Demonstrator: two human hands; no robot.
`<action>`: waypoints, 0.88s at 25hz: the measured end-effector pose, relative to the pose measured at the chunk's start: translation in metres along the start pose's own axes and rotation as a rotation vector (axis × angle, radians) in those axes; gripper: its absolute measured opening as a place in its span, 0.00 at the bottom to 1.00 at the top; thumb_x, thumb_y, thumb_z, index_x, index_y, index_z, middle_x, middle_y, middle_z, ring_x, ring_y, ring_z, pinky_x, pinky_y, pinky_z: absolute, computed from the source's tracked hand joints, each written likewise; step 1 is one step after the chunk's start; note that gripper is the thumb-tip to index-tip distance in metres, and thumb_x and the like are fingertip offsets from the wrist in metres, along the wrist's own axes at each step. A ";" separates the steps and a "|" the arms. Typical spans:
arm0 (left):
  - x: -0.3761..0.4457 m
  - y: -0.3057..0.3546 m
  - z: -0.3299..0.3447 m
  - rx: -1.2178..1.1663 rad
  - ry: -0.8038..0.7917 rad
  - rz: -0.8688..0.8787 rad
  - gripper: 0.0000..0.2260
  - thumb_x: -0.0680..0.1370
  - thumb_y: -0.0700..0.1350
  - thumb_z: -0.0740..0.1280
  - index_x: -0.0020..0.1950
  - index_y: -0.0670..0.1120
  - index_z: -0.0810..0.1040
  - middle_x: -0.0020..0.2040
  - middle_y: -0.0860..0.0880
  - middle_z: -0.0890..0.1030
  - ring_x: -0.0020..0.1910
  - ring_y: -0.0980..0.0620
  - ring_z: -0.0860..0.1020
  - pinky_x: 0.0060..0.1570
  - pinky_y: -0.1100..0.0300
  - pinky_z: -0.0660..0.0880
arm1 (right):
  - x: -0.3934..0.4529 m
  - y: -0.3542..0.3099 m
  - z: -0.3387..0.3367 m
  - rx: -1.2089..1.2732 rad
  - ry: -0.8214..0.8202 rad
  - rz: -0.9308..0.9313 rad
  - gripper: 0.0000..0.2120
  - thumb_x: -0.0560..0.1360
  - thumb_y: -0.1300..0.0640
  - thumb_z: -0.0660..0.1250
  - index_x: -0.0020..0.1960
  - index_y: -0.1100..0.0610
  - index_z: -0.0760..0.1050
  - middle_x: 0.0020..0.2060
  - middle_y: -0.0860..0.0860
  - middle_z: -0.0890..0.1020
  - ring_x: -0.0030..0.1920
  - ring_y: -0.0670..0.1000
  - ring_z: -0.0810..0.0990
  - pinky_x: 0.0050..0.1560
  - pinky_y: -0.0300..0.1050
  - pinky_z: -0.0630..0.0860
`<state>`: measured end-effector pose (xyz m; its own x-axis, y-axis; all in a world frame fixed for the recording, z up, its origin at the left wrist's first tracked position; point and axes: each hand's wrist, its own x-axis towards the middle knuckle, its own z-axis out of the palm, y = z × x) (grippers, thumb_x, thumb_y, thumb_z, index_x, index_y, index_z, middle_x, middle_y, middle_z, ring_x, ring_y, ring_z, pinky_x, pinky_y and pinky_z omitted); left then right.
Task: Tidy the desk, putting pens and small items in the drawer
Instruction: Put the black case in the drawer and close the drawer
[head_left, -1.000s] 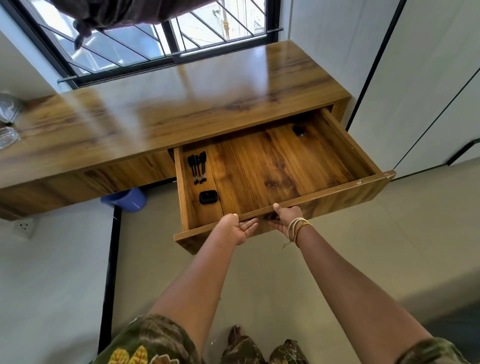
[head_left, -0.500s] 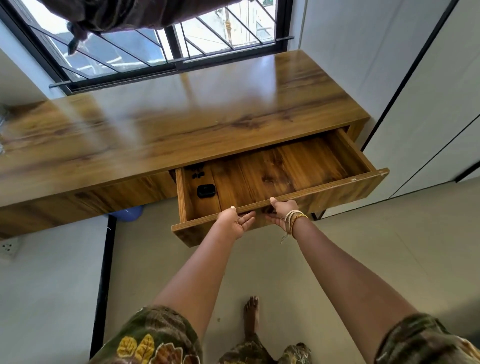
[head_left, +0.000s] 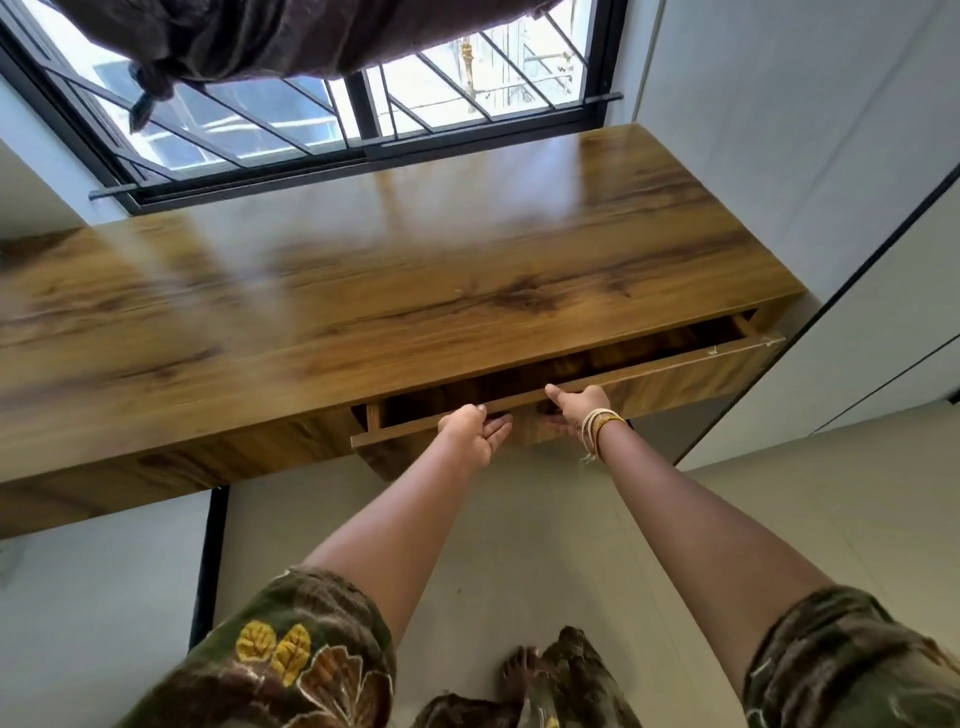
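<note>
Two bare arms reach up from the 6 o'clock edge. The left hand holds the front board of the brown wooden drawer, thumb on its top edge and fingers curled under it. The right hand, with pale string bands on its wrist, grips the same board just beside it, toward 3 o'clock. The drawer sticks out only a little from under the shiny brown wooden bench. Its inside is dark, so nothing in it can be made out. Past the bench, at 12 o'clock, is a black barred window.
</note>
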<state>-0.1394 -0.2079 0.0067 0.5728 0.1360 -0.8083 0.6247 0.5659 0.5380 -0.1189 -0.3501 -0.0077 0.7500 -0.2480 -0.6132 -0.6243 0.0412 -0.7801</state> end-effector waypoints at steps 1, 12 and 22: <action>0.004 0.009 0.003 -0.020 -0.016 -0.003 0.17 0.80 0.36 0.62 0.68 0.36 0.67 0.62 0.33 0.76 0.57 0.39 0.80 0.45 0.52 0.81 | 0.005 -0.006 0.003 -0.046 -0.005 -0.003 0.12 0.76 0.56 0.69 0.48 0.63 0.70 0.50 0.59 0.77 0.51 0.62 0.82 0.53 0.58 0.81; 0.032 0.053 0.023 -0.207 -0.042 -0.039 0.17 0.81 0.38 0.61 0.69 0.37 0.64 0.67 0.33 0.70 0.66 0.35 0.72 0.61 0.42 0.73 | 0.033 -0.065 0.018 0.097 0.033 0.054 0.19 0.81 0.54 0.59 0.67 0.65 0.70 0.65 0.59 0.74 0.61 0.60 0.76 0.50 0.47 0.77; 0.024 0.047 0.002 0.499 0.061 0.079 0.24 0.83 0.57 0.54 0.69 0.40 0.68 0.55 0.40 0.83 0.51 0.42 0.82 0.55 0.48 0.75 | 0.026 -0.063 0.012 -0.490 0.104 -0.029 0.28 0.81 0.44 0.53 0.68 0.65 0.69 0.67 0.60 0.74 0.66 0.61 0.73 0.66 0.51 0.68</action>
<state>-0.0953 -0.1798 0.0131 0.6061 0.2186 -0.7648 0.7665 0.0962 0.6349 -0.0572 -0.3476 0.0236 0.7581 -0.3388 -0.5572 -0.6518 -0.4200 -0.6314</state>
